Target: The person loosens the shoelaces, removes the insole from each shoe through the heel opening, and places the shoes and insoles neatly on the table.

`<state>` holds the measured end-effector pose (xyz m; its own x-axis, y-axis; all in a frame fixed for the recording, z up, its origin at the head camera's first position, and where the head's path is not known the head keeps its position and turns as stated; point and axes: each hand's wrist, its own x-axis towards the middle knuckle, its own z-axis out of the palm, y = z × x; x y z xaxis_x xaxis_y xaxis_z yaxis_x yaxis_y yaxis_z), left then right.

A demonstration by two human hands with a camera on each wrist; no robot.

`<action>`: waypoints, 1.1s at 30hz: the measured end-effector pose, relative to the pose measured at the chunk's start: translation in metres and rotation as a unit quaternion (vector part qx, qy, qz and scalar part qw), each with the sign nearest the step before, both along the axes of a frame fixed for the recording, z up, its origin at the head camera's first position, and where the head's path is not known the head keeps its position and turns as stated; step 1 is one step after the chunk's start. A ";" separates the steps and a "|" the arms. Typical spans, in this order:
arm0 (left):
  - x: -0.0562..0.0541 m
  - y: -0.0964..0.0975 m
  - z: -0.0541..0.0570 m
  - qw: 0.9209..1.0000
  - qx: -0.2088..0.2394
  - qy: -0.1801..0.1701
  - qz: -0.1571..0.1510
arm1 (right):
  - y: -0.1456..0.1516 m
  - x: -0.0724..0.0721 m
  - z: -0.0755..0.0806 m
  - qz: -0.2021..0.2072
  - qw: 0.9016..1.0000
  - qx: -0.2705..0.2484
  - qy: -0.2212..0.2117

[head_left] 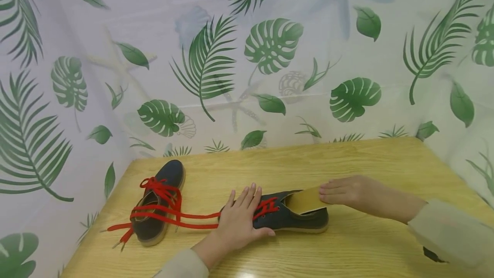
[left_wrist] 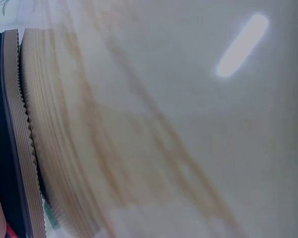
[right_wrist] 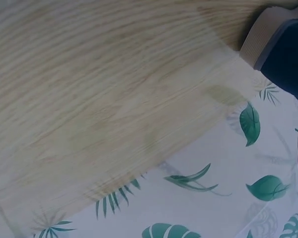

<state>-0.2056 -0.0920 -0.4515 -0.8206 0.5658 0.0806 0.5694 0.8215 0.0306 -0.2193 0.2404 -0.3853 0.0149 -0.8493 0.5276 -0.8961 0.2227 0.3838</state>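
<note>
A dark blue canvas shoe (head_left: 285, 222) with red laces lies on the table, its toe toward the left. My left hand (head_left: 237, 220) rests flat over its toe end, fingers spread and thumb out along the near side. My right hand (head_left: 353, 194) pinches the heel end of a tan insole (head_left: 306, 199), whose front part is inside the shoe opening. The insole slants up out of the heel; the right thumb is hidden beneath. In the left wrist view the shoe's ribbed sole (left_wrist: 22, 124) shows at the edge; the right wrist view catches its heel (right_wrist: 283, 54).
Another dark blue shoe (head_left: 175, 175) stands at the left with a red lace (head_left: 162, 190) tied on it. Long red lace strands (head_left: 197, 226) stretch across from it to under my left hand. A leaf-print cloth (head_left: 231, 76) surrounds the wooden table (head_left: 347, 158) at the back and sides.
</note>
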 end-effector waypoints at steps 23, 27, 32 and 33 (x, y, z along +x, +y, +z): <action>0.001 0.001 -0.001 1.000 -0.009 0.004 -0.002 | -0.005 0.005 -0.001 0.001 1.000 -0.021 0.014; 0.001 0.001 -0.002 1.000 -0.005 0.007 -0.002 | 0.010 0.007 0.001 -0.013 0.999 -0.030 0.006; 0.001 0.000 -0.002 1.000 0.001 0.003 -0.003 | 0.024 0.011 0.006 -0.036 0.999 -0.030 0.006; 0.001 0.000 -0.001 1.000 0.002 0.002 -0.004 | 0.026 0.012 0.007 -0.038 0.999 -0.029 0.006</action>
<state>-0.2043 -0.0916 -0.4528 -0.8157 0.5720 0.0863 0.5761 0.8168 0.0317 -0.2073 0.2661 -0.3781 -0.0424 -0.8164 0.5759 -0.8710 0.3126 0.3791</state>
